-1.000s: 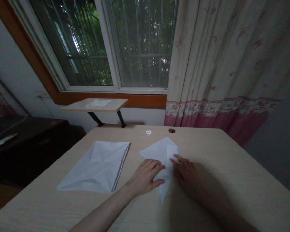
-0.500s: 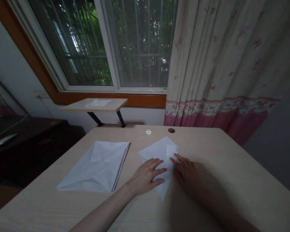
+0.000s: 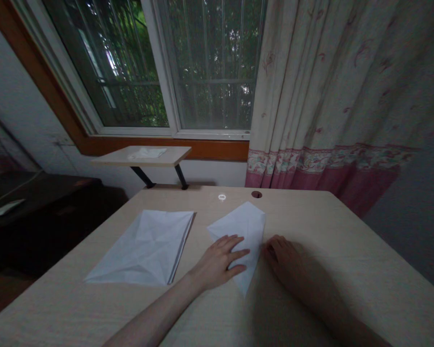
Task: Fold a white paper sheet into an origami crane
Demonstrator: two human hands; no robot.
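on the desk [image 3: 332,226], hands [image 3: 220,262] [image 3: 284,262] rest: left splayed over paper [image 3: 249,224], right loosely curled.

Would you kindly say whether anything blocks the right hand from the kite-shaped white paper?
Nothing visible does: the right hand lies beside the kite-shaped white paper, on which the left hand rests.

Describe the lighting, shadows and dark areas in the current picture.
Head view: dim overall, the brightest patches showing through the window; head view: soft shadows on the desk around the right hand; head view: the folded white paper under the left hand stands out pale; head view: the dark furniture at far left loses most detail.
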